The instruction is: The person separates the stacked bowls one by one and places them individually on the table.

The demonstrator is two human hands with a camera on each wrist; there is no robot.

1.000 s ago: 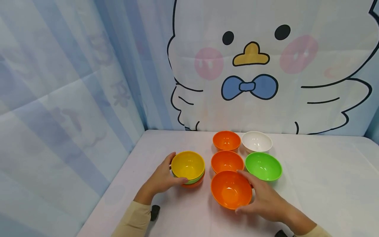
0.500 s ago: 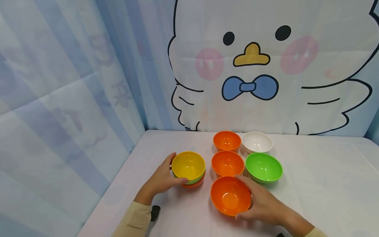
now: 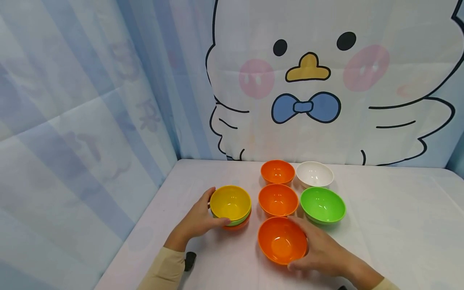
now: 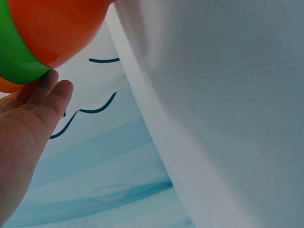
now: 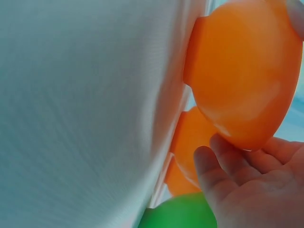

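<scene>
My left hand (image 3: 197, 217) grips a stack of bowls from its left side, thumb at the front. A yellow bowl (image 3: 230, 202) tops the stack, with a green bowl (image 4: 16, 54) and an orange bowl (image 4: 59, 28) below it. With its thumb in front and its fingers behind, my right hand (image 3: 320, 249) holds the nearest orange bowl (image 3: 282, 241) by its right side. That bowl's base lies against or very close to the cloth in the right wrist view. Directly behind it is a second orange bowl (image 3: 278, 200).
A third single orange bowl (image 3: 277, 172) stands at the back beside a white bowl (image 3: 314, 174). The green bowl on the right (image 3: 322, 205) sits in front of the white one. White cloth covers the table (image 3: 398, 225); a printed curtain (image 3: 308, 133) hangs behind.
My right hand has drawn the nearest orange bowl toward the front, uncovering more of the orange bowl behind it. The left hand and its stack stay put.
</scene>
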